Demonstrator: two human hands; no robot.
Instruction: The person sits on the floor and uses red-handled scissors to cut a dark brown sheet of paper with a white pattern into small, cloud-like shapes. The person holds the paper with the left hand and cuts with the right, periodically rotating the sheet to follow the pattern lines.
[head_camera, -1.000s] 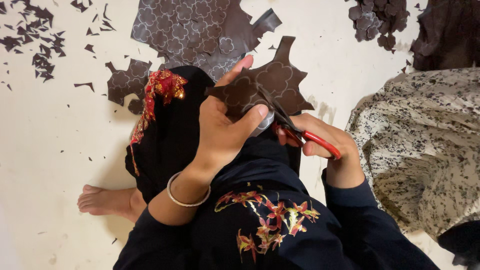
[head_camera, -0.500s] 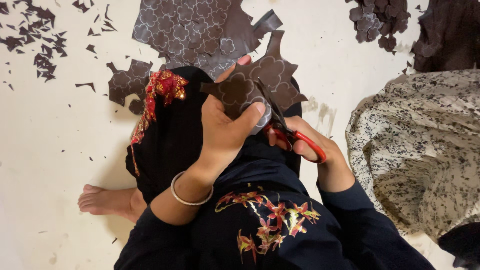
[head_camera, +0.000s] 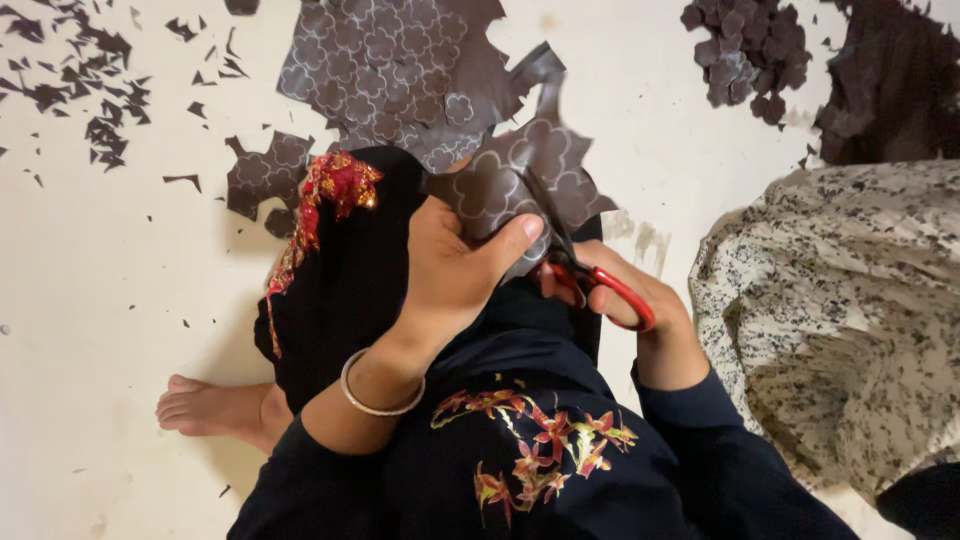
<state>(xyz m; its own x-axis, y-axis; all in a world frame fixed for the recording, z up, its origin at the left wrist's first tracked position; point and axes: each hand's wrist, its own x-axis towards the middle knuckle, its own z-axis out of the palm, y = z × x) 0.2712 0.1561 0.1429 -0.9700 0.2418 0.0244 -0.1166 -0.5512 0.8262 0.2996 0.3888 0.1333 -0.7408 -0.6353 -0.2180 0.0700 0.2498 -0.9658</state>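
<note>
My left hand (head_camera: 455, 265) pinches a piece of dark brown sheet (head_camera: 520, 175) printed with pale flower outlines, holding it up over my lap. My right hand (head_camera: 640, 310) grips red-handled scissors (head_camera: 590, 280), whose blades reach up into the sheet near its middle. A thin bangle circles my left wrist. I sit on a pale floor in dark clothes with red embroidery.
A large sheet of the same patterned material (head_camera: 390, 70) lies on the floor ahead, a smaller piece (head_camera: 265, 175) to its left. Cut flower shapes are heaped at top right (head_camera: 745, 50). Small dark offcuts (head_camera: 90, 90) scatter at upper left. Speckled cloth (head_camera: 840, 320) lies to the right. My bare foot (head_camera: 205, 410) rests at left.
The sheet has turned in my left hand and sits higher. The scissors have shifted left and up, with the blades now further into the sheet.
</note>
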